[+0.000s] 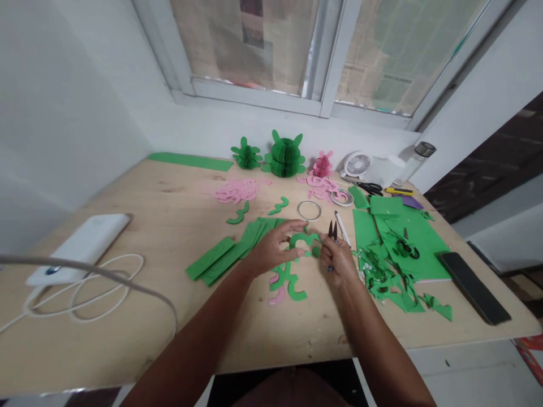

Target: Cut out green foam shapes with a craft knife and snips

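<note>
My left hand (275,243) has its thumb and fingers apart around a curved, wavy-edged green paper cutout (298,239). Its fingertips are close to the paper; whether they touch it I cannot tell. My right hand (337,259) is closed around small scissors (333,230), blades pointing away from me. Its fingertips meet the right end of that same cutout. Below, on the table, lie more green cutouts (297,288) and a pink one (278,295). Folded green paper strips (229,257) spread out beside my left wrist.
Green scraps (386,277) and a black phone (473,287) are on the right. Pink cutouts (235,191), a tape ring (309,211) and a white pen (343,228) lie farther back. Green paper figures (285,158) and a fan (357,164) stand by the wall. A white device (80,246) sits left.
</note>
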A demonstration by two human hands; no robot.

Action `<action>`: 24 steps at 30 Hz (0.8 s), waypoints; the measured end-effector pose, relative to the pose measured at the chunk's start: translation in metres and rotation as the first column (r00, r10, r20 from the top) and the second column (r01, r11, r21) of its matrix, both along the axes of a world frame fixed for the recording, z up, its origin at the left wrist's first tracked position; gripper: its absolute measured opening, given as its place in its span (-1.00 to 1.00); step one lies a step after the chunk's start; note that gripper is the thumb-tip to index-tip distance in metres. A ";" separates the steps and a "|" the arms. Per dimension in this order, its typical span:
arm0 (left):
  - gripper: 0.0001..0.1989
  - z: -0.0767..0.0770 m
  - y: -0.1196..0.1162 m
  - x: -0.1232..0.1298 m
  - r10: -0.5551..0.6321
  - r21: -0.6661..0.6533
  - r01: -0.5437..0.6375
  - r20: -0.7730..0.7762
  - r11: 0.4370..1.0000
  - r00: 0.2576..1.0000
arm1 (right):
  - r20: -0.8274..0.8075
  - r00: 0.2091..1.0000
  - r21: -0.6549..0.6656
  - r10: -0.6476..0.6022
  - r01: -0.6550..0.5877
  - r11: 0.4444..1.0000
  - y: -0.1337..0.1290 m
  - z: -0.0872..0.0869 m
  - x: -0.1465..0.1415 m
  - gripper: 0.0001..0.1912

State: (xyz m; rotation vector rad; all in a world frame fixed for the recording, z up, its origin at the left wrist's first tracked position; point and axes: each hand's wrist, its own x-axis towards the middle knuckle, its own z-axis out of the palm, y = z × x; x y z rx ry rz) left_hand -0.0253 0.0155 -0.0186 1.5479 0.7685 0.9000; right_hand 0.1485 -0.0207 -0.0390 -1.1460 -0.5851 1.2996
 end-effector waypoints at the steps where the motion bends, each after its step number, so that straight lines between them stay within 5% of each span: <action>1: -0.45 0.000 -0.001 0.000 -0.013 0.073 0.016 -0.040 0.997 0.999 | -0.036 0.999 -0.003 0.004 -0.004 1.000 0.000 0.000 0.001 -0.56; 4: -0.47 -0.003 -0.002 0.005 0.068 0.270 -0.033 -0.121 0.962 0.990 | -0.125 0.991 -0.020 0.045 -0.048 0.999 0.000 0.000 0.001 -0.53; 7: -0.58 -0.008 -0.003 0.011 0.124 0.328 -0.077 -0.123 0.942 0.985 | -0.165 0.982 -0.039 0.090 -0.098 0.994 -0.001 -0.001 0.000 -0.52; 12: -0.90 -0.015 -0.001 0.015 0.236 0.112 -0.226 -0.081 0.968 0.968 | -0.103 0.984 -0.045 0.143 -0.148 0.988 -0.003 -0.001 -0.003 -0.54; 15: -0.88 -0.020 0.002 0.015 0.274 -0.092 -0.276 -0.029 0.957 0.961 | -0.010 0.994 -0.035 0.108 -0.108 0.994 -0.003 0.000 -0.004 -0.53; 24: -0.89 -0.017 0.003 0.012 0.195 -0.263 -0.172 0.064 0.949 0.979 | 0.101 0.994 0.086 0.051 -0.060 0.995 -0.006 0.009 -0.007 -0.54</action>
